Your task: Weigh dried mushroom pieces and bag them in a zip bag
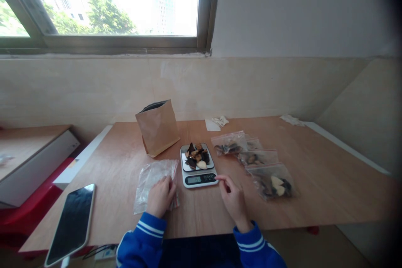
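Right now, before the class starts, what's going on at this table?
A person's left hand rests on a clear plastic zip bag; their right hand is at the edge of a white digital scale holding dark and pale chunks. Filled clear zip bags lie to its right, and a brown paper bag stands behind.

The lit display (193,179) on the digital kitchen scale (198,185) shows digits too small to read.

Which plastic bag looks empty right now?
The clear bag under the left hand; the bags right of the kitchen scale hold dark pieces.
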The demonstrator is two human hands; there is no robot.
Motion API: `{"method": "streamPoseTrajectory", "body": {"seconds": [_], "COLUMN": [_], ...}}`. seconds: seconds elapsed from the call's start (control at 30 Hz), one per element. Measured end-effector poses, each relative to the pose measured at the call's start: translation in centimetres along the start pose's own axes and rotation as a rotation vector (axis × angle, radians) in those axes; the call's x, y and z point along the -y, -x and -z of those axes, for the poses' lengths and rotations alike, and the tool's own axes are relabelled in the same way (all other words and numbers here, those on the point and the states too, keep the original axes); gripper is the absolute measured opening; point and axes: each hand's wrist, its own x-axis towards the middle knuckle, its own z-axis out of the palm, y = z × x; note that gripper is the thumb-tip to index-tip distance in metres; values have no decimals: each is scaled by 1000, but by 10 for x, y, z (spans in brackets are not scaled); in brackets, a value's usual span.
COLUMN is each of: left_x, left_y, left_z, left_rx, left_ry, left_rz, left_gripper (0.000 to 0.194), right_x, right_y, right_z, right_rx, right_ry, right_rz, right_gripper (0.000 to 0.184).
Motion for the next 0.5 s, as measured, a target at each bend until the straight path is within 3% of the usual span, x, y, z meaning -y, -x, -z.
{"method": "streamPoseTrajectory", "body": {"seconds": [0.1, 0.23, 0.3, 0.4, 0.5], "left_x": [-10, -36, -46, -52, -50], "left_y": [11, 36, 44, 48, 43], "left_z": [10, 23, 27, 29, 28], "left_rx": [-99, -246, -309, -416, -504], "left_ry": [174, 371, 425, 465, 467], "left_rz": [-70, -292, -399, -487, -459], "left_gripper": [23, 17, 11, 16, 30], "right_x": [32, 82, 99, 110, 112], "right_y": [17, 27, 24, 16, 10], "right_z": [-4, -17, -23, -25, -23], "right_rx": [73, 261, 293, 313, 352], "right_ry": [-143, -351, -423, -515, -560], "right_rz": [13, 11, 2, -22, -13], "right_gripper": [25, 26, 26, 27, 28]}}
